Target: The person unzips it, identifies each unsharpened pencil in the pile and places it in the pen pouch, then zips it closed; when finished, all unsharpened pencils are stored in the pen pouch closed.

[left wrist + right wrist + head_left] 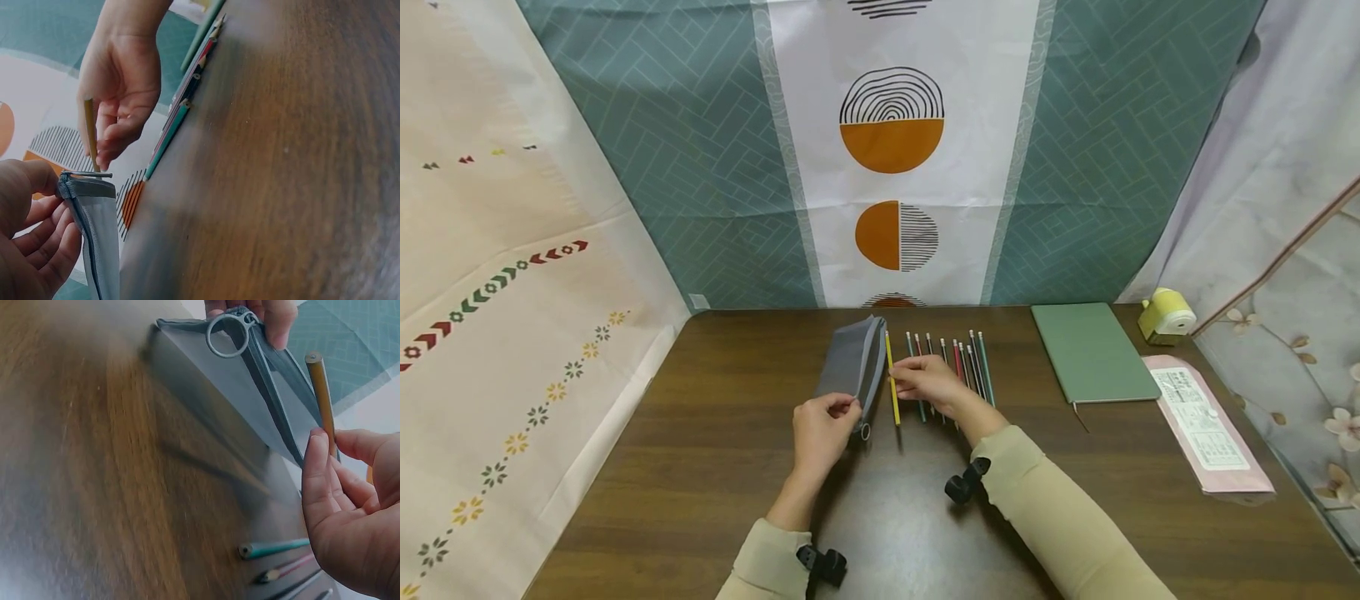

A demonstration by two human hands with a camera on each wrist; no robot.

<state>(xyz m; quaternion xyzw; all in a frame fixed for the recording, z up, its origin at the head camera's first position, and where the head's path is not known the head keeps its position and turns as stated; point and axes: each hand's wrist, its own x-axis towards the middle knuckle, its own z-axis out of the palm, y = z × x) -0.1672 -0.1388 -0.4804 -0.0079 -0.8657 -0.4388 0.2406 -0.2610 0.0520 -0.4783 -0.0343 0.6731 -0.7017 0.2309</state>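
My left hand [822, 429] pinches the near end of a grey zippered pencil case [844, 358], whose mouth gapes open toward the right. A metal ring [227, 357] hangs at the zipper's end. Between thumb and fingers, my right hand [931, 385] holds a yellow pencil [895, 404], raised off the table just right of the case's opening. The right wrist view shows the flat end of this yellow pencil [321, 394] close beside the case's edge. To the right lies a row of several pencils [986, 367], teal, red and dark, partly covered by the right hand and forearm.
A green notebook [1096, 354] with a ribbon lies on the brown table [700, 467], right of the pencils. Beyond it stand a yellow pencil sharpener [1167, 317] and a pink packet with a white label [1206, 425]. Patterned cloths hang behind and at both sides.
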